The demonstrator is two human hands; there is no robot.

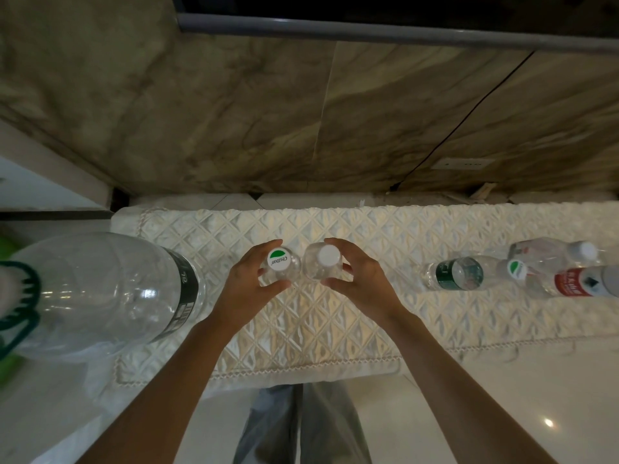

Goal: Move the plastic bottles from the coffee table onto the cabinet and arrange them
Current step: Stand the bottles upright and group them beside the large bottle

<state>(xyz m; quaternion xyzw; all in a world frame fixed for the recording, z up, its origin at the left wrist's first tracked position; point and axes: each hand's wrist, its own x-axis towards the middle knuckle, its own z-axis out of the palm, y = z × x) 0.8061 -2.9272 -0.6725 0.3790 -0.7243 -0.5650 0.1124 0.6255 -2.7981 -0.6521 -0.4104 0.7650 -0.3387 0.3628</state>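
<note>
Two small clear plastic bottles stand upright side by side, touching, on the quilted cream cloth [301, 329] of the cabinet top. My left hand [249, 284] grips the bottle with the green-and-white cap [279, 259]. My right hand [360, 279] grips the bottle with the plain white cap [327, 255]. At the right, three more bottles lie on their sides in a heap: a green-labelled bottle [457, 274], a red-labelled bottle [576, 282] and a clear bottle [549, 251] behind them.
A very large clear water jug [110, 293] with a dark label lies at the left edge of the cloth. A marbled wall panel [301, 112] rises behind the cabinet, with a socket [464, 163] and black cable. White floor and my grey trousers [301, 426] show below.
</note>
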